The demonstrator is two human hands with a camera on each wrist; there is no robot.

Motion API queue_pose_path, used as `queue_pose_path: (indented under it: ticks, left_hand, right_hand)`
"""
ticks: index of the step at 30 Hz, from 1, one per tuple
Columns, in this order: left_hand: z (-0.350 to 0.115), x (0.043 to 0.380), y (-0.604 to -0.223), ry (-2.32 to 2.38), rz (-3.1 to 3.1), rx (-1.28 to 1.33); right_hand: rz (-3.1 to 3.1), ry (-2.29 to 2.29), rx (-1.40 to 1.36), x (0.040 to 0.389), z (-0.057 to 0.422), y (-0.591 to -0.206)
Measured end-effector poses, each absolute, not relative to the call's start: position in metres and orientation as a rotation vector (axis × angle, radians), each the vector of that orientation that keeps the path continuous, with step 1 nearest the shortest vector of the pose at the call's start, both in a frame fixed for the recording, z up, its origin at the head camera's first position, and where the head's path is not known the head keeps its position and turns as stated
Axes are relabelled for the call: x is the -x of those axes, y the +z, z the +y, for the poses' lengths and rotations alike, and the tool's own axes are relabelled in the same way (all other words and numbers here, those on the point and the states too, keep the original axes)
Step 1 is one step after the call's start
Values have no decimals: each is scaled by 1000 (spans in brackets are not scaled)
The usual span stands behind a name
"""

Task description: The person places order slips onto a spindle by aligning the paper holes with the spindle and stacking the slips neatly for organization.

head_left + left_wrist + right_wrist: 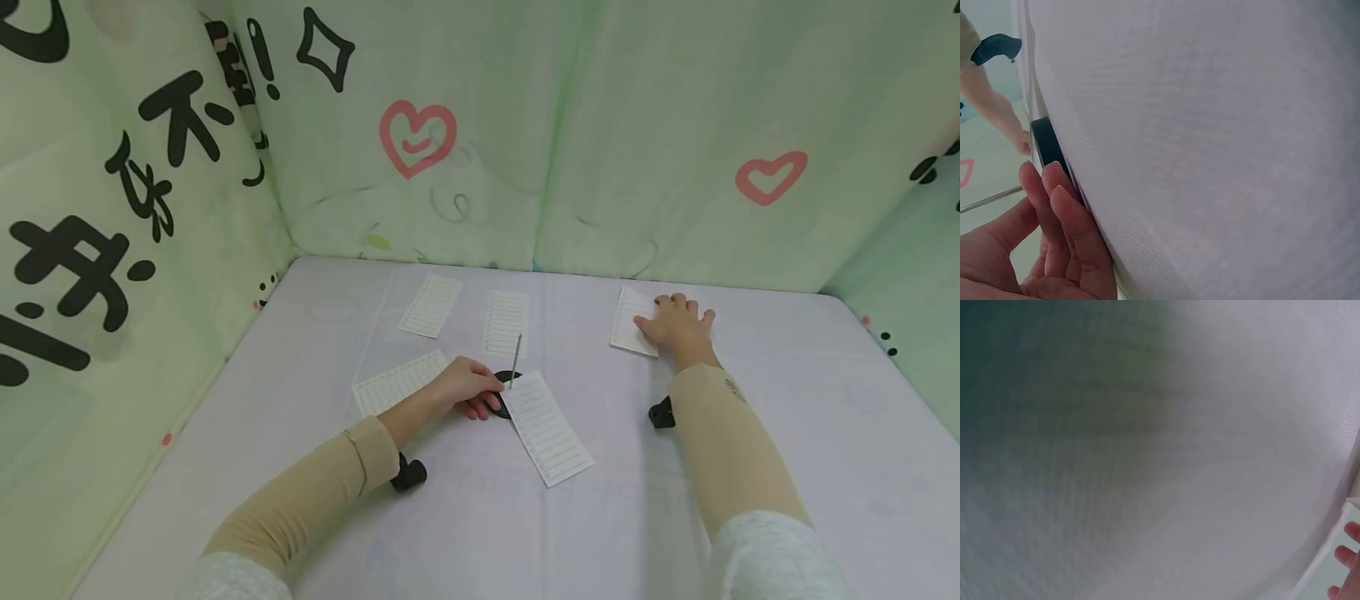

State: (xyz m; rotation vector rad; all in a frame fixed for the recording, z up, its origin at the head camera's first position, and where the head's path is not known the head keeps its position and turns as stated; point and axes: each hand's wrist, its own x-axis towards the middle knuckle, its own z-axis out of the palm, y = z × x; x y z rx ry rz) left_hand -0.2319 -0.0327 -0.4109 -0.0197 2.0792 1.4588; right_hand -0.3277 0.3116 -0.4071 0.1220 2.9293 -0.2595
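Note:
A paper spike with a round black base [507,407] and an upright thin metal rod [517,354] stands mid-table. My left hand [471,387] holds the edge of the base; in the left wrist view its fingertips meet the black base [1049,142]. A printed paper slip [549,429] with ruled lines covers part of the base, its upper corner at the foot of the rod. At the back right, my right hand [681,327] rests with spread fingers on another slip [627,323], partly hiding it. In the right wrist view only some fingers [1346,555] show.
Three more ruled slips lie on the white table: one at the back left [432,306], one behind the spike [506,322], one [397,383] partly behind the left forearm. Printed green-white curtains [480,167] enclose the table's back and sides.

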Motion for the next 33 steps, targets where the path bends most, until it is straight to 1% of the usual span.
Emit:
queue_pose_path:
  ticks: [18,33]
  left_hand:
    - [-32,232,-412,1447,2091,17]
    - [-32,232,-412,1444,2105,27]
  right_hand:
    - [2980,-367,-107,330,307,-405]
    - [3049,-250,-11,332,311,-407]
